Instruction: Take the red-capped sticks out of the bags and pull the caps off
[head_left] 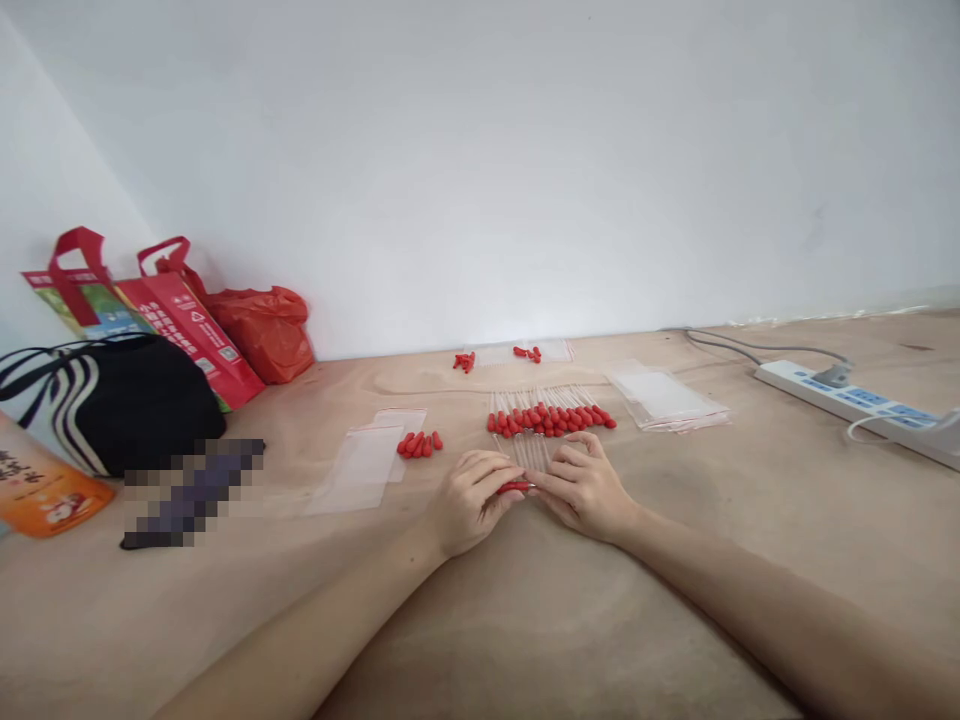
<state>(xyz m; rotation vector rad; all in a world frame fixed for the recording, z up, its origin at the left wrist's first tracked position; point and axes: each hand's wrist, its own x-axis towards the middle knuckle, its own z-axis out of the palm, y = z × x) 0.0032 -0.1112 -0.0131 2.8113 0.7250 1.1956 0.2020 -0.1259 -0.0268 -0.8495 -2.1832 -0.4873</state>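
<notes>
My left hand (474, 498) is closed around a red rubber bulb (513, 487). Meeting it from the other side, my right hand (589, 488) pinches a thin glass tube, mostly hidden by the fingers, at the bulb's open end. Whether the tube sits inside the bulb cannot be made out. Just beyond my fingers lie several bare glass tubes (532, 452). Behind them stretches a row of glass droppers (551, 418), red bulbs toward me and tips toward the wall. Left of my hands is a small pile of loose red bulbs (420, 445).
Clear plastic bags lie at left (352, 470), and a stack of them (671, 398) at right. More red bulbs (464, 362) are near the wall. Shopping bags (199, 325), a black pouch (150, 400) and an orange packet (52, 490) stand left. A power strip (862, 405) lies right.
</notes>
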